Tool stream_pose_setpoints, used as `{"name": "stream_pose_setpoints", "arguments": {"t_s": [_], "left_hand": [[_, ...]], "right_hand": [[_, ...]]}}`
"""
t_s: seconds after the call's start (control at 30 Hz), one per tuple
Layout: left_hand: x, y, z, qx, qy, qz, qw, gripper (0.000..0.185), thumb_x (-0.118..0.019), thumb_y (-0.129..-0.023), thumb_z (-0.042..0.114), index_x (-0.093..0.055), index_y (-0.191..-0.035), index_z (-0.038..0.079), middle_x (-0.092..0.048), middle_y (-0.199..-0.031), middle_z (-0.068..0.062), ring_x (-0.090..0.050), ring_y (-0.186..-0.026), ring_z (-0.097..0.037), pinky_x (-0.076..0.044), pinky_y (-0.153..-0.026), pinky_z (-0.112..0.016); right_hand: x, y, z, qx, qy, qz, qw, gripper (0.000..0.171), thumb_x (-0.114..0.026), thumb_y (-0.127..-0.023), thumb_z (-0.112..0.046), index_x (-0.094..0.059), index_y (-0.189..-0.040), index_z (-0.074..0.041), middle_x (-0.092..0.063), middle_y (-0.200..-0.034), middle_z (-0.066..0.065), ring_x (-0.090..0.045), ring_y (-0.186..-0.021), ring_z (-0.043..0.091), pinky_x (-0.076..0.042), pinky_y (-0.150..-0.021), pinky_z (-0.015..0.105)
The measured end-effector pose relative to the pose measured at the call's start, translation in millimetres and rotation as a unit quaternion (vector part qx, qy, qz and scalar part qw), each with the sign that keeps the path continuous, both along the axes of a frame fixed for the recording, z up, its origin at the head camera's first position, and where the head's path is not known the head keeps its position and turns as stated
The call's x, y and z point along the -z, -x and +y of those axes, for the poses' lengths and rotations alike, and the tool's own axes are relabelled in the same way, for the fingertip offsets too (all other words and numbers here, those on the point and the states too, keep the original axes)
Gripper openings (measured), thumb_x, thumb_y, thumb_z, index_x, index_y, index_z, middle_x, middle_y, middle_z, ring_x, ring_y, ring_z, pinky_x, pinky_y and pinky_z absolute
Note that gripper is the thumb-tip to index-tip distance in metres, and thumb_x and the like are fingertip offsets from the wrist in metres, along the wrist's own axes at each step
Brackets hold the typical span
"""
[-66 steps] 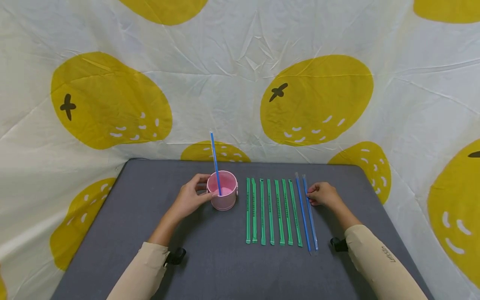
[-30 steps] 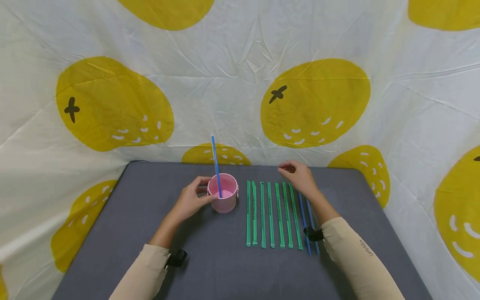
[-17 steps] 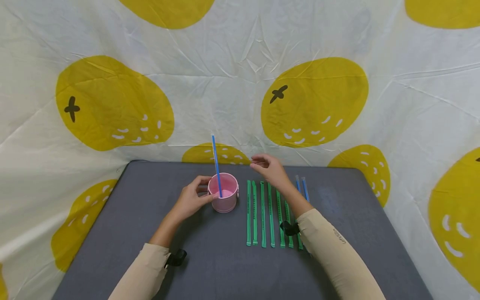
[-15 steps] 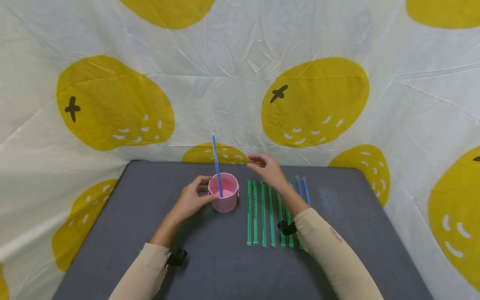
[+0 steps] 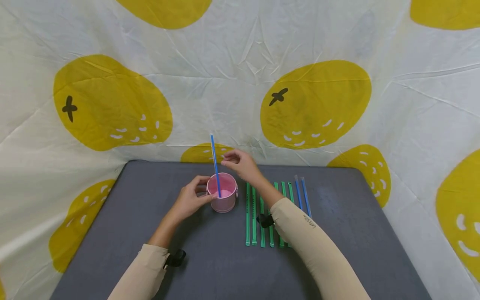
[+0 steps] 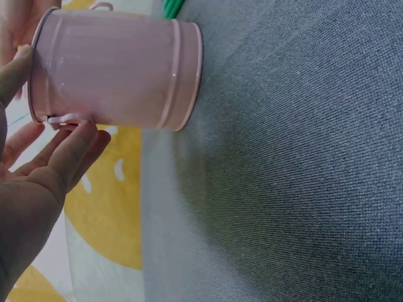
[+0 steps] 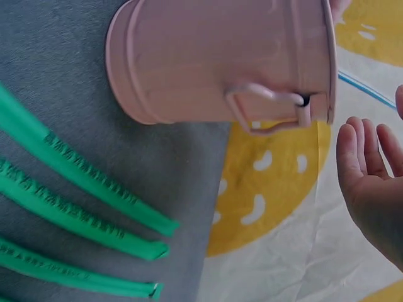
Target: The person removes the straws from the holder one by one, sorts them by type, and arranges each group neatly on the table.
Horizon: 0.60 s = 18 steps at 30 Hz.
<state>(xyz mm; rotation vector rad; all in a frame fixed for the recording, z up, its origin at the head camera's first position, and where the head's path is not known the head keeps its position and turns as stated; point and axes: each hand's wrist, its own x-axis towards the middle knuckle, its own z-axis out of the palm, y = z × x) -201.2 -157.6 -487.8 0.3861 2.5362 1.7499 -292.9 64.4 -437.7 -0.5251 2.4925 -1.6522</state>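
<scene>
A small pink metal pail (image 5: 223, 205) with side loops stands upright on the dark table. One blue straw in a clear wrapper (image 5: 213, 152) leans in it and sticks up well above the rim. My left hand (image 5: 189, 199) grips the pail from its left, thumb at the rim; in the left wrist view the fingertips (image 6: 74, 148) touch the side loop. Just behind and above the pail, my right hand (image 5: 243, 166) hovers close to the straw's right side, fingers bent loosely and holding nothing. The right wrist view shows that hand (image 7: 374, 182) apart from the pail (image 7: 201, 63).
Several green-wrapped straws (image 5: 248, 225) lie side by side right of the pail, partly under my right forearm. Two blue straws (image 5: 304, 196) lie beyond them, their near ends hidden by the sleeve. A white cloth with yellow fruit prints (image 5: 318, 104) hangs behind the table (image 5: 217, 258).
My right hand has left the blue straws at the right and travelled left over the green ones to the straw in the pail. My left hand and the pail have stayed put.
</scene>
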Motion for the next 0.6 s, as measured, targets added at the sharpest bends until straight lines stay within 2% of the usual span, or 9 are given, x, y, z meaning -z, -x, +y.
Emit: {"name": "stream_pose_setpoints", "arguments": {"t_s": [0.27, 0.43, 0.6], "left_hand": [[-3.5, -1.0, -1.2, -0.002, 0.013, -0.001, 0.9999, 0.059, -0.085, -0.087, 0.019, -0.057, -0.138, 0.009, -0.065, -0.134, -0.02, -0.069, -0.116, -0.043, -0.06, -0.094, -0.056], [-4.7, -1.2, -0.3, -0.001, 0.014, 0.0, 0.9999, 0.06, -0.085, -0.087, 0.021, -0.056, -0.138, 0.008, -0.065, -0.134, -0.02, -0.069, -0.115, -0.043, -0.059, -0.095, -0.057], [-3.4, -0.9, 1.4, 0.001, 0.015, -0.001, 0.9999, 0.06, -0.085, -0.088, 0.021, -0.056, -0.139, 0.009, -0.064, -0.135, -0.02, -0.069, -0.115, -0.043, -0.059, -0.095, -0.056]], "right_hand": [[-1.8, 7.7, -20.3, 0.002, -0.016, -0.01, 1.0, 0.042, -0.079, -0.094, -0.024, -0.067, -0.126, 0.0, -0.074, -0.118, 0.015, -0.071, -0.107, 0.028, -0.061, -0.091, 0.035], [2.9, 12.4, -27.4, -0.003, -0.006, -0.035, 0.999, 0.035, -0.078, -0.094, -0.022, -0.068, -0.121, -0.001, -0.074, -0.114, 0.016, -0.072, -0.1, 0.027, -0.064, -0.083, 0.034], [5.0, 12.9, -29.8, -0.004, -0.002, -0.03, 1.0, 0.026, -0.077, -0.094, -0.018, -0.069, -0.113, -0.001, -0.075, -0.107, 0.016, -0.072, -0.093, 0.025, -0.064, -0.077, 0.031]]}}
